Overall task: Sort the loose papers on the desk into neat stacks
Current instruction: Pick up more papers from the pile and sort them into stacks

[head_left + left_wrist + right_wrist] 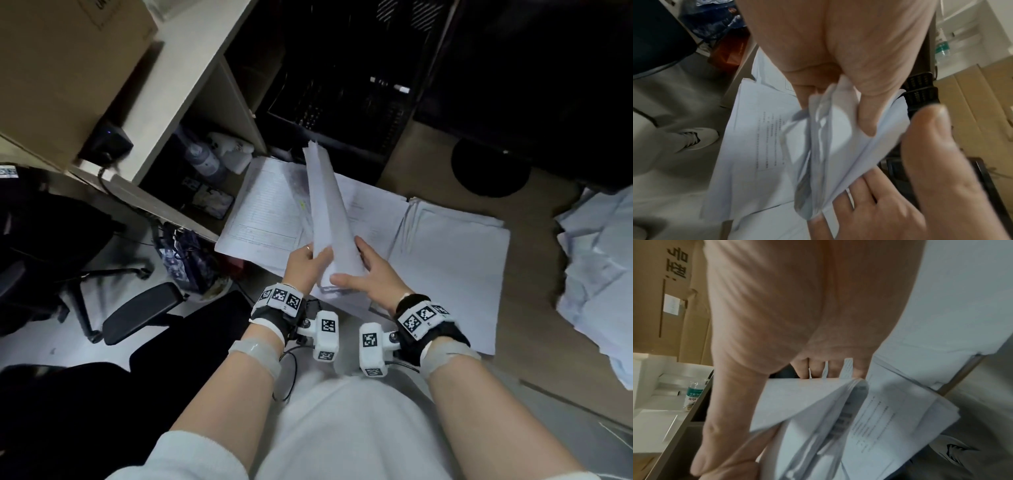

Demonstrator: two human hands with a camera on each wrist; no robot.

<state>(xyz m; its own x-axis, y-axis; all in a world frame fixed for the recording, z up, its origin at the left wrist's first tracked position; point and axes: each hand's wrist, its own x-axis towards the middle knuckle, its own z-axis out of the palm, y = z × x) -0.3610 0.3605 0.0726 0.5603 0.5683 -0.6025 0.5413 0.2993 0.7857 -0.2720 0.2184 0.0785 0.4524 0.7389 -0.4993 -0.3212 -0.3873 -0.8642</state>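
A thick bundle of white papers stands on edge over the desk, leaning away from me. My left hand grips its lower left side, with the thumb on the near face. My right hand holds the lower right side, thumb along the bottom edge. In the left wrist view the left hand pinches the fanned sheet edges, and the right hand touches them from the other side. The right wrist view has the right hand around the bundle, fingers behind the sheets.
Printed sheets lie flat under the bundle. A squared stack sits to their right, and a loose heap of papers lies at the far right. A cardboard box stands on the shelf at left, an office chair below it.
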